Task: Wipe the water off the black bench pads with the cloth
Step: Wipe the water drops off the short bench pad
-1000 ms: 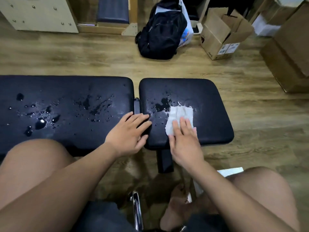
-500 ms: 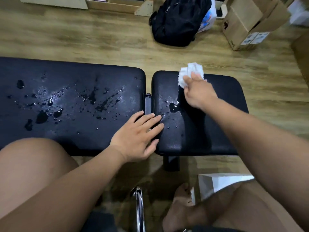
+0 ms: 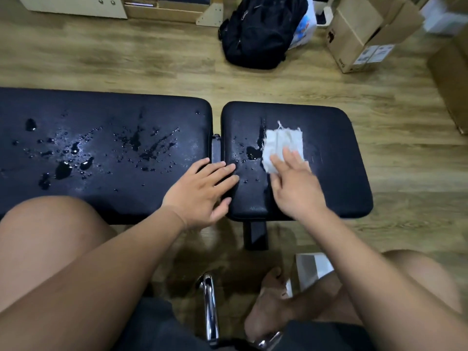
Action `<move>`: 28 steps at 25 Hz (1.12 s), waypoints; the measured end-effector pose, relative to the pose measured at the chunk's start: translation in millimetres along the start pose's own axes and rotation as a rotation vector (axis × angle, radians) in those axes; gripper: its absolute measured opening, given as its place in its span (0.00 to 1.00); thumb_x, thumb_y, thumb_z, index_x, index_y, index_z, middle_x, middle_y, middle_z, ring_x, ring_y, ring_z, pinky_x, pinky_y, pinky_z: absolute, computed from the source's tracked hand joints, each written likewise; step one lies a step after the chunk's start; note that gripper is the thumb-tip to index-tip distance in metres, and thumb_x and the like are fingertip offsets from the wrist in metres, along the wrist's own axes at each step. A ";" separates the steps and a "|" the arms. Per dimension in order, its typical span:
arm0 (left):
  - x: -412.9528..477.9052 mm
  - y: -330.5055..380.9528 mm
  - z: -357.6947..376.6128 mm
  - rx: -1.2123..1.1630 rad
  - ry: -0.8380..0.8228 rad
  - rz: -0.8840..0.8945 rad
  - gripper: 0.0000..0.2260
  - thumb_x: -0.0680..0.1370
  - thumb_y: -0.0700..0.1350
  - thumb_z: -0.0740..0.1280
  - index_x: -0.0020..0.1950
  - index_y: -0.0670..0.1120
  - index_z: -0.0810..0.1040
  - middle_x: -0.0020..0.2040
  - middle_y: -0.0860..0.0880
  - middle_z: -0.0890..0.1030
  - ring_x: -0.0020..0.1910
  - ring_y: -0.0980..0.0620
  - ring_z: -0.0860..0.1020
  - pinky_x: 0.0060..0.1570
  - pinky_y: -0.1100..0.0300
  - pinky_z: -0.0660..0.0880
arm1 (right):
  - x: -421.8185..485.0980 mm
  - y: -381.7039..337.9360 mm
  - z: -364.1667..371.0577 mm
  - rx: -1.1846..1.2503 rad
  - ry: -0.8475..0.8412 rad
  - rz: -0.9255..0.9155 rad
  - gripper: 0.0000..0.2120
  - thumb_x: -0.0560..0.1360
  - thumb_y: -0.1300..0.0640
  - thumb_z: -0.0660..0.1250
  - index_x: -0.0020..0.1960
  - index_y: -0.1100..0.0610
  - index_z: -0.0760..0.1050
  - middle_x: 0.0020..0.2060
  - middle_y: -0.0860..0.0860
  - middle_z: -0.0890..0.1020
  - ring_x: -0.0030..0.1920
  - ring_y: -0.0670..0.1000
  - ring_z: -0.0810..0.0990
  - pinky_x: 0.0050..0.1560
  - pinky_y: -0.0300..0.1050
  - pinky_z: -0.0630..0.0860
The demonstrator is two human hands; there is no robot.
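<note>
While the right hand (image 3: 296,188) lies flat with straight fingers, pressing the near corner of the cloth (image 3: 281,141) onto the right pad (image 3: 334,168), the left hand (image 3: 200,191) rests open and spread across the gap (image 3: 216,148) between the pads, holding nothing. The cloth sits spread out on the middle of the right pad, its left edge at a puddle (image 3: 253,153). Only the fingers cover it, so the far half, with its frayed threads, looks free to fold or drag. Sliding the palm further onto it should give even pressure. The puddle probably wants a slow sweep to the left and then a pull back toward the body, so the water soaks in rather than being pushed into the gap. Small drops (image 3: 244,181) lie just beyond the left fingertips, so that hand would likely have to lift clear for the cloth to reach them. Most of the water is on the left pad (image 3: 101,110), in scattered pools, and the cloth is small. Turning it to a dry face, or wringing it, before crossing over seems wise, or it may only smear.
</note>
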State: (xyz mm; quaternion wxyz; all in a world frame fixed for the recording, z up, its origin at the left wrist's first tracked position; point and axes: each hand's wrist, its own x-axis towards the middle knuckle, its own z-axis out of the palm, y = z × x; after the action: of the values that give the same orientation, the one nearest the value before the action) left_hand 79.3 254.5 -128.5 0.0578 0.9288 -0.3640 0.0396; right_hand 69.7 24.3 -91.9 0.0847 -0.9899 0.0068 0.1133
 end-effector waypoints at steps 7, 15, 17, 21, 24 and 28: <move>0.0 -0.4 3.9 -0.016 0.050 0.002 0.22 0.76 0.54 0.62 0.68 0.46 0.76 0.70 0.45 0.74 0.68 0.44 0.72 0.70 0.44 0.64 | -111.9 -9.0 39.9 -0.107 -0.026 -0.011 0.32 0.76 0.40 0.52 0.74 0.56 0.65 0.74 0.61 0.62 0.75 0.60 0.60 0.72 0.60 0.61; 0.2 -2.2 7.4 -0.015 0.084 0.017 0.22 0.76 0.53 0.62 0.67 0.44 0.76 0.70 0.42 0.74 0.67 0.41 0.73 0.69 0.42 0.65 | 40.5 -17.2 -2.3 -0.105 -0.105 -0.003 0.32 0.80 0.39 0.45 0.78 0.55 0.49 0.77 0.60 0.47 0.77 0.58 0.44 0.76 0.56 0.46; 0.6 -1.5 7.2 -0.007 0.090 0.020 0.22 0.76 0.53 0.62 0.66 0.44 0.76 0.69 0.42 0.75 0.67 0.41 0.73 0.69 0.42 0.65 | 91.2 -19.4 -13.5 -0.107 -0.114 0.002 0.31 0.80 0.40 0.46 0.78 0.55 0.50 0.77 0.61 0.48 0.77 0.59 0.45 0.75 0.57 0.47; 1.3 -1.4 7.3 -0.017 0.108 0.019 0.22 0.75 0.52 0.64 0.66 0.44 0.77 0.68 0.42 0.75 0.66 0.41 0.74 0.67 0.43 0.67 | 152.2 -21.7 -28.6 -0.169 -0.139 -0.012 0.32 0.80 0.38 0.46 0.78 0.55 0.51 0.77 0.60 0.49 0.77 0.58 0.47 0.74 0.56 0.50; 1.7 -2.6 5.6 -0.006 0.096 0.027 0.22 0.75 0.53 0.64 0.66 0.44 0.77 0.68 0.42 0.75 0.66 0.41 0.74 0.67 0.43 0.67 | 169.5 -21.9 -31.9 -0.157 -0.148 -0.009 0.32 0.80 0.38 0.45 0.77 0.54 0.53 0.77 0.59 0.50 0.77 0.57 0.48 0.75 0.53 0.50; 1.0 -3.3 3.8 -0.007 0.070 0.031 0.22 0.76 0.53 0.62 0.66 0.45 0.77 0.68 0.42 0.75 0.66 0.41 0.74 0.68 0.43 0.67 | 143.4 -19.5 -25.2 -0.117 -0.103 -0.015 0.32 0.79 0.37 0.45 0.78 0.51 0.49 0.78 0.56 0.46 0.78 0.55 0.44 0.75 0.55 0.47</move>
State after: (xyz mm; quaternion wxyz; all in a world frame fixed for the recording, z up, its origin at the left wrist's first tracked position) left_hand 82.4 255.7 -132.4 0.0733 0.9209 -0.3760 0.0716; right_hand 215.6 40.1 -96.8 0.0277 -0.9861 -0.0114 0.1636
